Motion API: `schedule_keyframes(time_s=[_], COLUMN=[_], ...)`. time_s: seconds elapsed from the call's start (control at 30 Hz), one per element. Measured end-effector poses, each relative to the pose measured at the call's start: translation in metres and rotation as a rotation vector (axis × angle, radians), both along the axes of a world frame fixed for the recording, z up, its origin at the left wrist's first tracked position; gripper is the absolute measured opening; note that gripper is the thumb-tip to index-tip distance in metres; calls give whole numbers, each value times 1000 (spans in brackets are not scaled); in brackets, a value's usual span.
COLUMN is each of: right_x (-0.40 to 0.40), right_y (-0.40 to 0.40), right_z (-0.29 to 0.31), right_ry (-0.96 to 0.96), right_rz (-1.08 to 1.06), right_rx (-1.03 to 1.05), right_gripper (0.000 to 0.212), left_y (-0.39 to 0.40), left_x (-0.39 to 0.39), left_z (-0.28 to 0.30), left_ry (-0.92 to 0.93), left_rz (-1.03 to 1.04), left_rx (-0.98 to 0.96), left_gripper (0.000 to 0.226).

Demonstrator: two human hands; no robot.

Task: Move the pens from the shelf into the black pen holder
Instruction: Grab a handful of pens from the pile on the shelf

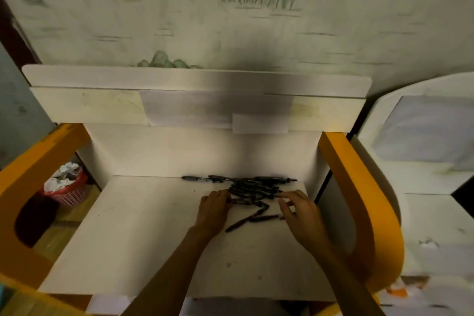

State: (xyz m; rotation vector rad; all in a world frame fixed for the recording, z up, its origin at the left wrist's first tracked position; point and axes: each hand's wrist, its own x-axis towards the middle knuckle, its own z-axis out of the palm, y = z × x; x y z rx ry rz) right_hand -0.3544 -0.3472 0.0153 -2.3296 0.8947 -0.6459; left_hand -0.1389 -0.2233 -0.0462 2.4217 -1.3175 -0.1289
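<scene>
The pens (250,191) lie in a dark heap on the white shelf (133,233), close to its back wall. Most of them lie sideways, with their long side going left to right, one behind the other. A few at the front lie crooked, and one loose pen (237,224) points toward the person.

The heap sits right between the two hands. The left hand (214,209) is at the left end of the heap, with its fingers curled and touching the pen ends; I cannot tell if it really holds one. The right hand (298,209) is at the right end, fingers bent and spread, tips at the pens, and it seems to hold nothing yet. Both hands are about as near, so I think they can squeeze the heap from both ends.

The black pen holder is not in view. I can read no words or brand on the pens; they are too small and blurry.

A red basket (68,188) with crumpled paper stands low on the left
</scene>
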Motion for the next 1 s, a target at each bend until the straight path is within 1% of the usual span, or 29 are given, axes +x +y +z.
schedule_keyframes(time_s=[0.07, 0.17, 0.2, 0.3, 0.37, 0.5, 0.67, 0.77, 0.9, 1.0], right_x=[-1, -4, -5, -5, -4, -5, -6, -6, -8, -12], right_y=[0, -2, -3, -4, -3, -3, -2, -1, -1, -2], right_z=[1, 1, 1, 1, 0, -1, 0, -2, -1, 2], right_ry=[1, -9, -15, -33, -36, -21, -15, -2, -2, -10], right_rz=[0, 0, 0, -5, -11, -5, -13, -14, -10, -7], right_rx=[4, -1, -3, 3, 14, 11, -12, -14, 6, 7], right_gripper=[28, 25, 24, 24, 25, 26, 26, 27, 27, 26], left_y=[-3, -7, -8, -10, -9, -8, -13, -20, -24, -23], left_x=[-1, -4, -7, -15, -21, -27, -32, -43, -46, -40], left_z=[-4, -5, -5, -4, -5, -8, -4, 3, 1, 5], left_ry=[1, -2, -4, 23, 53, 20, -3, -1, 87, 136], left_rz=[-1, 4, -5, -53, -73, -149, -158, -149, -159, -200], left_rx=[35, 69, 84, 97, 122, 237, 329, 363, 354, 413], left_gripper=[13, 40, 44, 51, 61, 79, 86, 86, 76, 68])
